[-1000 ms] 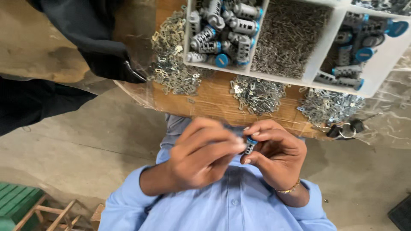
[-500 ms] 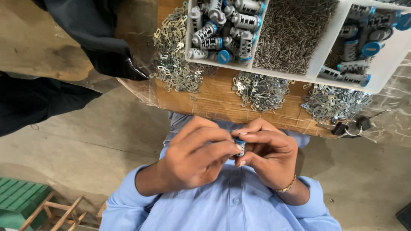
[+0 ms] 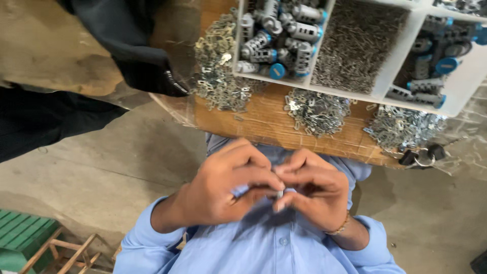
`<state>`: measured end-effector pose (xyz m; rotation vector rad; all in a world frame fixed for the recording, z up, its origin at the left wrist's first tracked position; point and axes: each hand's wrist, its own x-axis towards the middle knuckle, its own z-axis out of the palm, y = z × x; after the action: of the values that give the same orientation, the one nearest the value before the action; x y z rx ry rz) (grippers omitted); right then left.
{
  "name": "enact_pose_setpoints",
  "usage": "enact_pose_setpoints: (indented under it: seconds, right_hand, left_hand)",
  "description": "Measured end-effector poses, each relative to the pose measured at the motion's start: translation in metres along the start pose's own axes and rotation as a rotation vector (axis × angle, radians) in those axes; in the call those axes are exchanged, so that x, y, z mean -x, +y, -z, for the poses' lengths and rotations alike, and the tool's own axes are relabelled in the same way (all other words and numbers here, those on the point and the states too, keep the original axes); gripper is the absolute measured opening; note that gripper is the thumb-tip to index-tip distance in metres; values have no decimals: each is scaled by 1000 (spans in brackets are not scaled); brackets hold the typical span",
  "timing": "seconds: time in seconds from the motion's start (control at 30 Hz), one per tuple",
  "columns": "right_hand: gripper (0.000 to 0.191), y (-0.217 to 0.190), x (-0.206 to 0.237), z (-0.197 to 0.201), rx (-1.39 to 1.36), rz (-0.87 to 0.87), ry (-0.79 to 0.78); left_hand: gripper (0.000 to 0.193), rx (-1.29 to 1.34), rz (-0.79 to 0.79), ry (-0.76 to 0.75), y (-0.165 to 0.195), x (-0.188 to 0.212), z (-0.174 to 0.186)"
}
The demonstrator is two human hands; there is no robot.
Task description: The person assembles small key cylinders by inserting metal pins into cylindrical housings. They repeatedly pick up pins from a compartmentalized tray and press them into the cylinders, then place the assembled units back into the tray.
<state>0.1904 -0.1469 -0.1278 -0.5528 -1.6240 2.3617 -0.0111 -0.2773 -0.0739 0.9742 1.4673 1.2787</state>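
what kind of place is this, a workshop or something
Probably a small assembly workshop. A white divided tray holds metal cylinder parts with blue caps and thin pins, heaps of stamped metal plates lie on a wooden bench, and the floor is bare concrete.

There is a single view, from a camera worn on the person's head and tilted steeply downward. It looks over the blue shirt front [image 3: 253, 248] at the left hand [image 3: 223, 190] and right hand [image 3: 314, 193], which sit close below the lens in the lower middle of the frame. The wooden counter [image 3: 264, 119] crosses the upper part, with a white divided tray [image 3: 385, 86] cut off by the top edge. Concrete floor [image 3: 101, 167] fills the left, and a green bench [image 3: 23, 238] shows in the lower left corner.
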Motion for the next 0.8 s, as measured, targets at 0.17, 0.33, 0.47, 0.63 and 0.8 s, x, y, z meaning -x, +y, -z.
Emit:
enact_pose_setpoints:
  seconds: [0.17,0.33,0.47,0.63,0.8]
  right_hand:
    - [41,3,1,4,-90,23,-10]
    - [36,3,10,2,-338,-36,208]
    - [38,-2,18,4,-263,-10,185]
    - [36,2,20,2,-377,-58,258]
    - [37,2,27,6,-310,-10,366]
  left_hand:
    - [27,99,168,131,2,1,-14]
    - [60,-1200,-119,405,5,-30,-14]
    - [54,-1181,-114,183,11,-32,0]
    - [30,-926,-277,132,-11,-5,15]
    - [33,-692,-219,271,-10,-3,-11]
